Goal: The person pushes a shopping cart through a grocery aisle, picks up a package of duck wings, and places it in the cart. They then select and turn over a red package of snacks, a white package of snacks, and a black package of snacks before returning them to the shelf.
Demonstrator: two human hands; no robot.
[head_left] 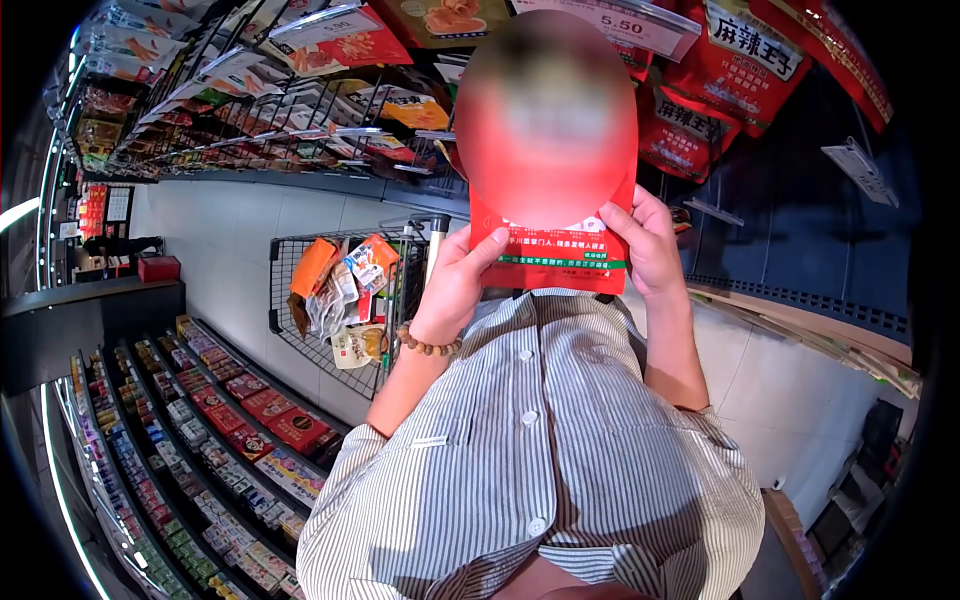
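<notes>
A red snack packet (560, 275) is held up in front of my chest, its upper part blurred out and its lower edge showing white print and a green band. My left hand (465, 275) grips the lower left side, thumb lying on the front. On the opposite side my right hand (645, 235) pinches the edge, its thumb also on the front face. A beaded bracelet (430, 343) circles my left wrist. Behind the packet hang more red snack packets (735, 65) and a price tag (625, 25).
A wire shopping cart (290, 345) with several packaged goods stands to my left, its handle (437, 240) near my left forearm. Racks of hanging snacks (300, 110) run along the upper left. Low shelves of boxed goods (210, 430) fill the lower left.
</notes>
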